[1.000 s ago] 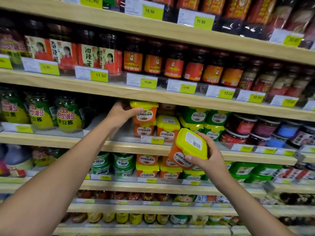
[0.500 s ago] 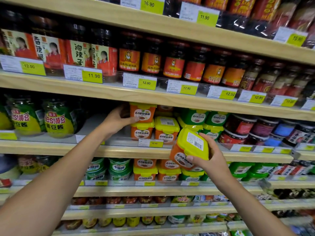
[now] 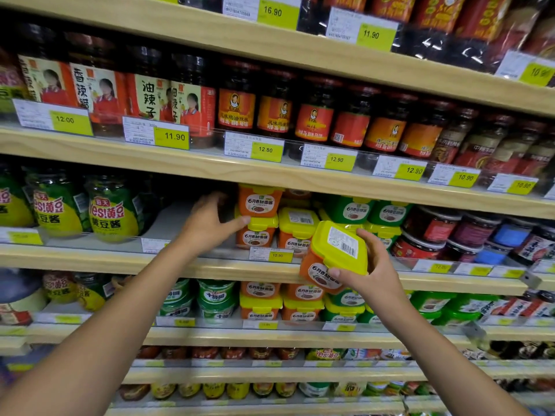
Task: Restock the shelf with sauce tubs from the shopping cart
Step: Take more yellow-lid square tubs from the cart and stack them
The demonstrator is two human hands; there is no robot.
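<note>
Wooden shelf [image 3: 90, 259] behind, right grip [image 3: 378, 271] holds a tilted sauce tub [image 3: 338, 249].

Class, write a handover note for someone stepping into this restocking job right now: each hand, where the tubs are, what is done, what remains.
Left hand: open, thumb touching the two-high stack of orange tubs on the middle shelf.
Right hand: grips a yellow-lidded sauce tub, tilted, in front of the shelf edge.
Done: stack in place, a single tub beside it.
Left: shelve the held tub, perhaps atop the single one; cart not in view.
</note>
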